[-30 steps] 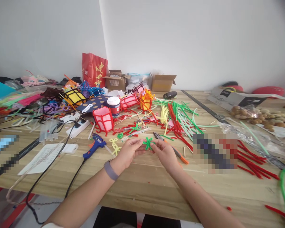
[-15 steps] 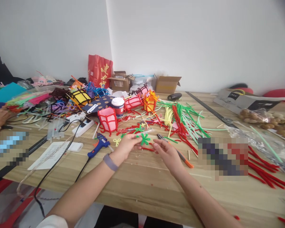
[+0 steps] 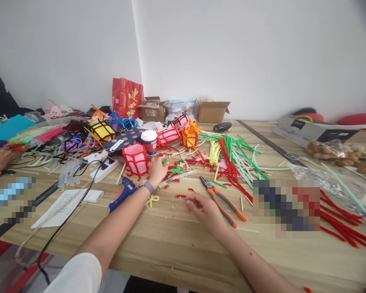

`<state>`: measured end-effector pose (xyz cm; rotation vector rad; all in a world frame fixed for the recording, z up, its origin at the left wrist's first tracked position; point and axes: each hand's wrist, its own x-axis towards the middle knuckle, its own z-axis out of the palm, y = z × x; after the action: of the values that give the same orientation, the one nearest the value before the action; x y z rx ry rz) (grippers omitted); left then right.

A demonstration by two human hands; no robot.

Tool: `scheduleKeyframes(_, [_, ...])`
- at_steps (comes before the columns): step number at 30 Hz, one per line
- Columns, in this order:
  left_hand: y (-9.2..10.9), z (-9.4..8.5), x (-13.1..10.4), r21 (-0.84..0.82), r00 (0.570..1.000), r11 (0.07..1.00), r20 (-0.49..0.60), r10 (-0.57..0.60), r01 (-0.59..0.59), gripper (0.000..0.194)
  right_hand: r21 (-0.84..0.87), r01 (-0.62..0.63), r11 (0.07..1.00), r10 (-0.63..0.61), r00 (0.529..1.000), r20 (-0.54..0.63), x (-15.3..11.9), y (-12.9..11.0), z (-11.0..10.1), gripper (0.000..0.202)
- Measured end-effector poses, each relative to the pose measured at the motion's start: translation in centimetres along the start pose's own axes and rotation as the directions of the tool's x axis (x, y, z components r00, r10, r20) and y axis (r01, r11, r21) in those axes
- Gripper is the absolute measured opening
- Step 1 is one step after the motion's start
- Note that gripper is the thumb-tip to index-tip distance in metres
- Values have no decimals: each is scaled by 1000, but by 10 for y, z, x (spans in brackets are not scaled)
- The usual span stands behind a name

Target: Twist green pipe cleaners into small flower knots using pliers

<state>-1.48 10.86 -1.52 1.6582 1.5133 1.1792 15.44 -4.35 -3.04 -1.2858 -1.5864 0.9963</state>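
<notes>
In the head view, the left hand reached toward frame centre, fingers spread flat among green pipe-cleaner bits beside the pink lantern; whether it gripped anything could not be told. The right hand rested loosely curled and empty on the table, beside the pliers. A light, fingertip pinch would probably suit pieces this small.

**Work surface: wooden table, heavily loaded**

Light wood-grain table. Lying directly on it: orange-handled pliers, blue glue gun, white power strip, printed paper sheet, pink-and-red lanterns, lidded paper cup, loose green and red pipe cleaners, cardboard boxes along the wall edge.
</notes>
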Motion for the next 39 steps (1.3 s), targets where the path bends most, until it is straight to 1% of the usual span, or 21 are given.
scheduleKeyframes(2, [3,11,-5,34,999,999,24,27,-27,13,-53,24,998,-23,999,27,-1,-1,2,18])
scheduleKeyframes(5, [8,22,-2,-2,993,1000,115,7,-7,22,-121,58,991,-53,998,41,-3,-2,4,18])
scheduleKeyframes(7, [12,22,3,-42,986,999,167,-24,32,27,-135,72,988,-66,997,48,-4,-3,4,20])
scheduleKeyframes(9, [18,15,5,-108,975,991,213,-53,78,25,-132,88,987,-83,996,41,-4,-4,2,22])
scheduleKeyframes(11, [25,4,2,-199,962,972,263,-72,127,20,-110,107,988,-111,993,-36,-2,-5,-1,21])
scheduleKeyframes(13, [34,-6,-10,-281,941,942,328,-83,182,18,-51,100,994,-108,979,-173,0,-6,-6,21])
scheduleKeyframes(15, [42,-10,-29,-334,918,914,388,-88,229,17,49,66,997,-50,960,-276,2,-9,-10,27])
scheduleKeyframes(16, [46,-10,-40,-364,900,894,425,-92,263,16,101,46,994,-15,957,-289,4,-10,-12,31])
scheduleKeyframes(17, [48,-9,-52,-436,873,835,477,-103,336,17,145,30,989,12,959,-282,4,-11,-13,33])
scheduleKeyframes(18, [49,-7,-64,-487,855,786,509,-99,380,19,185,19,983,30,965,-260,5,-13,-13,35])
scheduleKeyframes(19, [50,-4,-74,-507,838,760,538,-91,408,20,224,12,975,41,973,-227,5,-14,-13,35])
scheduleKeyframes(20, [50,-2,-83,-524,833,746,549,-72,410,21,263,5,965,47,981,-188,5,-14,-12,35])
scheduleKeyframes(22, [48,1,-96,-527,845,770,534,-30,360,20,326,-12,945,55,991,-123,4,-14,-9,33])
scheduleKeyframes(24, [45,1,-101,-509,860,808,511,7,296,17,333,-37,942,71,993,-90,3,-13,-7,30])
scheduleKeyframes(27, [39,-3,-101,-448,850,866,524,54,221,11,261,-76,962,101,992,-81,2,-11,-5,27])
scheduleKeyframes(29, [36,-6,-100,-398,845,902,530,76,168,9,235,-104,966,123,990,-68,2,-12,-5,28])
scheduleKeyframes(31, [34,-8,-100,-349,857,929,510,76,125,11,234,-132,963,147,988,-47,2,-12,-5,29])
scheduleKeyframes(33, [33,-9,-101,-316,870,943,489,67,105,12,271,-166,948,171,985,4,2,-13,-5,30])
scheduleKeyframes(35, [33,-9,-103,-314,875,944,479,71,95,12,362,-223,905,202,975,95,1,-14,-4,30])
scheduleKeyframes(37, [33,-7,-106,-341,881,936,464,90,84,11,472,-297,830,235,954,189,-1,-14,-3,31])
scheduleKeyframes(39, [33,-4,-110,-392,886,914,455,93,106,11,537,-331,776,243,942,230,-2,-13,-1,32])
